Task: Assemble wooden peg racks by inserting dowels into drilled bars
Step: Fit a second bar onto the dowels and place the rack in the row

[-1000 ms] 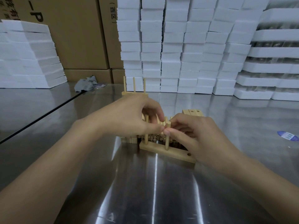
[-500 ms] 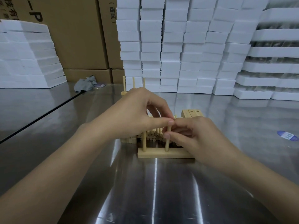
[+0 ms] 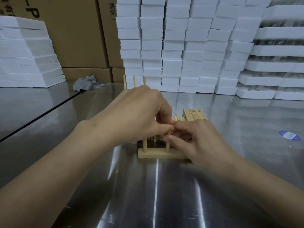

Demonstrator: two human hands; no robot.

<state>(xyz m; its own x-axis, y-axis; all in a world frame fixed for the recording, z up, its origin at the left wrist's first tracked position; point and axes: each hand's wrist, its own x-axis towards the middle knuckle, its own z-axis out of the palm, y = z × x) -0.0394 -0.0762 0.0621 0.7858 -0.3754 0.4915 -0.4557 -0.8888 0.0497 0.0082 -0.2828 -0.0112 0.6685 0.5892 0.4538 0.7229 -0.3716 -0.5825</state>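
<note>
Item 1. Drilled bar (image 3: pixel 162 155): lies flat on the steel surface (image 3: pixel 148 198), at centre, long side toward the viewer. Its right end is hidden under the right hand (image 3: pixel 199 140).

Item 2. First dowel (image 3: pixel 144 145): upright in the bar near its left end, untouched.

Item 3. Second dowel (image 3: pixel 167 144): upright in the bar, further right. The left hand (image 3: pixel 141 112), fingers curled, pinches its top; the right hand's thumb and curled fingers grip it just below. Fingertips of both hands touch there.

Item 4. Loose dowels (image 3: pixel 156 138): a pile lying just behind the bar, ends toward the viewer, largely covered by both hands.

Item 5. Spare bars (image 3: pixel 195 115): a short stack behind the pile, holes showing on top.

Item 6. Finished rack (image 3: pixel 134 81): three upright pegs visible beyond the left hand, which hides its base.

Item 7. Surroundings: white foam blocks (image 3: pixel 172 46) stacked along the back; a further foam stack (image 3: pixel 24 55) at left; foam trays (image 3: pixel 279 63) at right; cardboard boxes (image 3: pixel 74 33); a grey cloth (image 3: pixel 85 82); a blue sticker (image 3: pixel 289 135) on the surface, well right.
</note>
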